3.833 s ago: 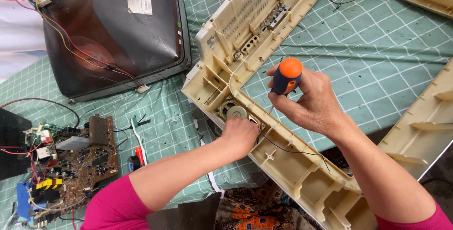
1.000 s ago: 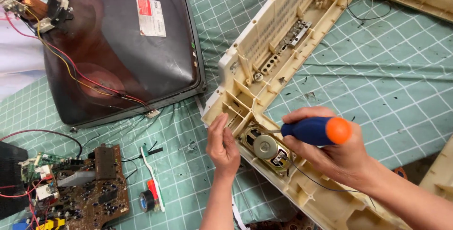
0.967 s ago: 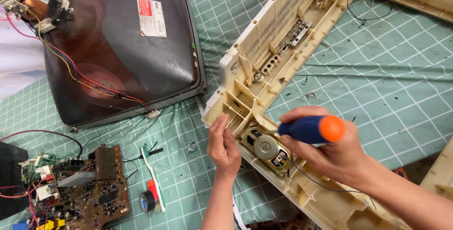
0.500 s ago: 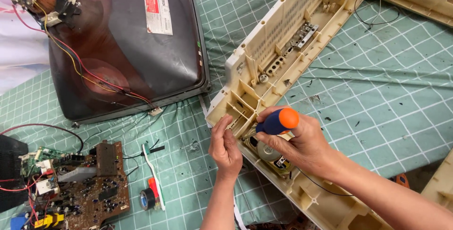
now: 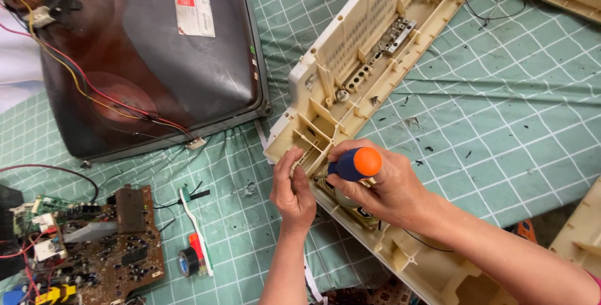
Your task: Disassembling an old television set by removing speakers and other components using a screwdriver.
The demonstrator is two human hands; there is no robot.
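Blue-and-orange-handled screwdriver [image 5: 352,163] angled into the cream plastic television frame [image 5: 375,42] lying flat.
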